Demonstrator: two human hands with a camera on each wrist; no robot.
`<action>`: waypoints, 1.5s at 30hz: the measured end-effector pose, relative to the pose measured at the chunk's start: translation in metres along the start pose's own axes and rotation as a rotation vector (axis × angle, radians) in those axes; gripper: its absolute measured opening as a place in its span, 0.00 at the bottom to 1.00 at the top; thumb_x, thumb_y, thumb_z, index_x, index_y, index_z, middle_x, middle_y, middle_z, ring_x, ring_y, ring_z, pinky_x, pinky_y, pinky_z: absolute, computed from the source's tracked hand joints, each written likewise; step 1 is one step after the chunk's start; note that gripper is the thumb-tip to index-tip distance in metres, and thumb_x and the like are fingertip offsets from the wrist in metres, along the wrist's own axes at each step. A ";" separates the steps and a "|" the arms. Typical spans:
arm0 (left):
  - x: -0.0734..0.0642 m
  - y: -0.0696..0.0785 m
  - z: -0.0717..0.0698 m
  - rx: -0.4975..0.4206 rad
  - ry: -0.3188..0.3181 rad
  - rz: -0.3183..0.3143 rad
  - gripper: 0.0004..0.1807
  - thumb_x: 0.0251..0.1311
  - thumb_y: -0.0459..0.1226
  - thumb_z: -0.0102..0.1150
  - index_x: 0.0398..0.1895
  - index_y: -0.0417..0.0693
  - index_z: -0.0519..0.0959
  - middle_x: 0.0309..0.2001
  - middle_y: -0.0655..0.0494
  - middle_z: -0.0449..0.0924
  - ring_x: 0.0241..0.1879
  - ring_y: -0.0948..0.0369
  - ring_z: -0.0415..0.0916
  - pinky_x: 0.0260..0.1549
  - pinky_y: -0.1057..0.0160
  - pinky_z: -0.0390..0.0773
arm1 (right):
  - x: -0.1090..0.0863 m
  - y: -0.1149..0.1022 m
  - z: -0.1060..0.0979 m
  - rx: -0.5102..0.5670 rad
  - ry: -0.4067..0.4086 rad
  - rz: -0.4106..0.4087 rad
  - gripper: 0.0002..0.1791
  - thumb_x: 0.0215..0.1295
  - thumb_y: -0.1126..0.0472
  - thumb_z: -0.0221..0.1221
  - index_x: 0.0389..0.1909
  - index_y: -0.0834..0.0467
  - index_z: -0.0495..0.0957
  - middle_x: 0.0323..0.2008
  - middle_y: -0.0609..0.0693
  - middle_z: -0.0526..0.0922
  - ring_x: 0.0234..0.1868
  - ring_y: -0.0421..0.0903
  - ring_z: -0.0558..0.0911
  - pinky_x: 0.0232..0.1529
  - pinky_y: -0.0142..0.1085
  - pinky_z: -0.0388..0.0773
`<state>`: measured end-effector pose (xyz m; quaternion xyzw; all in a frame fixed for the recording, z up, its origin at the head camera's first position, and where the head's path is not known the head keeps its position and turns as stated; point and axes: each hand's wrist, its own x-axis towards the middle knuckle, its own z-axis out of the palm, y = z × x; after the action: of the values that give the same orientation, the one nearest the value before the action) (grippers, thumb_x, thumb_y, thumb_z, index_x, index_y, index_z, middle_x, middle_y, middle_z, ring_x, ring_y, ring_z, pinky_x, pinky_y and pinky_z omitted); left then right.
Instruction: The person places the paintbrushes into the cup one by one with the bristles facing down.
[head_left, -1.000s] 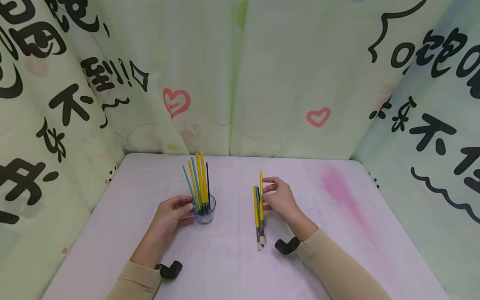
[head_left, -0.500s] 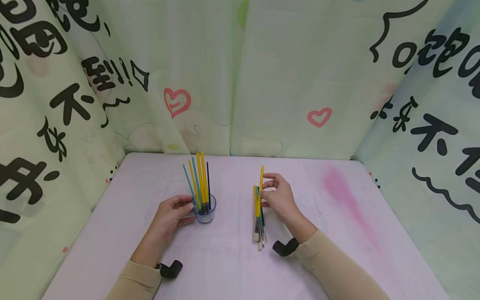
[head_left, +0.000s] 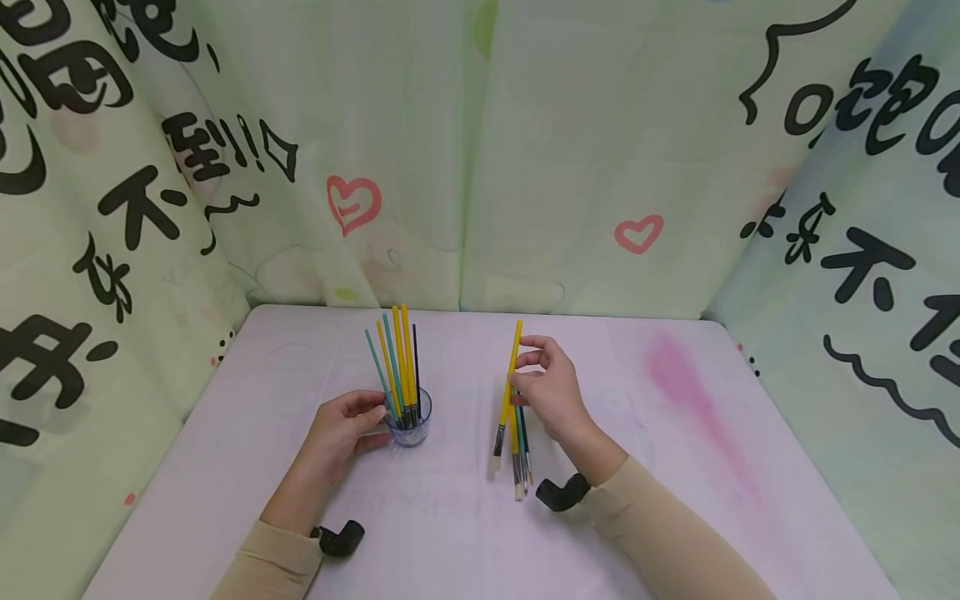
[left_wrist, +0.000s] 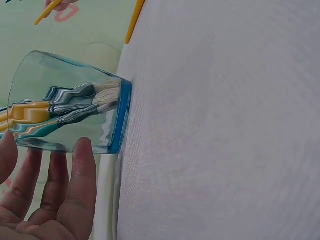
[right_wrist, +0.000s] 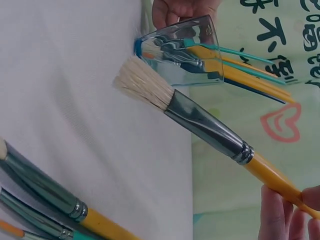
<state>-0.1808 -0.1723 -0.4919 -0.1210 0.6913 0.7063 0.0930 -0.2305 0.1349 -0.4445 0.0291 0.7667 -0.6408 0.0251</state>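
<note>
My left hand (head_left: pixel 345 429) holds a clear, blue-based glass (head_left: pixel 411 438) at its side, with the thumb near the rim. Several paintbrushes (head_left: pixel 406 358) with yellow, teal and dark handles stand in it, bristles down. To the right, my right hand (head_left: pixel 553 390) pinches a yellow-handled paintbrush (head_left: pixel 504 408) partway along the handle. Its wide pale bristles (right_wrist: pixel 142 82) point downward, above the table in the right wrist view. Under that hand a few more paintbrushes (head_left: pixel 517 462) lie side by side, yellow, teal and dark; the hand partly covers their handles.
A pale cloth (head_left: pixel 450 533) covers the table, with a pink smear (head_left: pixel 693 400) toward the right. Light green curtains (head_left: pixel 555 167) with dark writing and red hearts enclose the back and both sides. Each wrist wears a black mount (head_left: pixel 562 492).
My right hand lifts the yellow paintbrush off the lying group and carries it left, its bristle end swinging left. My left hand and the glass stay where they were.
</note>
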 end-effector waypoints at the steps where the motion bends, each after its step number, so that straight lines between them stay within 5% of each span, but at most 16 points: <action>1: 0.000 0.000 0.000 0.000 0.001 -0.001 0.20 0.76 0.31 0.62 0.67 0.34 0.78 0.62 0.39 0.82 0.50 0.58 0.84 0.53 0.53 0.92 | 0.000 -0.001 0.001 0.009 -0.001 -0.009 0.31 0.68 0.72 0.64 0.70 0.54 0.71 0.49 0.57 0.78 0.36 0.46 0.86 0.41 0.42 0.93; 27: 0.000 -0.001 0.000 -0.003 0.009 -0.003 0.20 0.76 0.31 0.62 0.67 0.34 0.78 0.63 0.38 0.81 0.48 0.59 0.85 0.52 0.53 0.92 | 0.001 -0.041 0.044 0.246 -0.012 -0.175 0.30 0.69 0.75 0.62 0.69 0.55 0.70 0.47 0.55 0.78 0.38 0.46 0.86 0.42 0.45 0.94; 45: -0.001 0.000 0.000 -0.008 0.007 -0.008 0.20 0.76 0.30 0.61 0.67 0.33 0.77 0.63 0.38 0.81 0.48 0.60 0.84 0.53 0.53 0.92 | 0.003 -0.046 0.069 0.344 0.017 -0.219 0.30 0.69 0.77 0.62 0.68 0.55 0.69 0.47 0.54 0.78 0.40 0.45 0.85 0.41 0.46 0.94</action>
<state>-0.1803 -0.1727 -0.4915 -0.1263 0.6884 0.7082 0.0930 -0.2371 0.0591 -0.4114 -0.0452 0.6448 -0.7609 -0.0567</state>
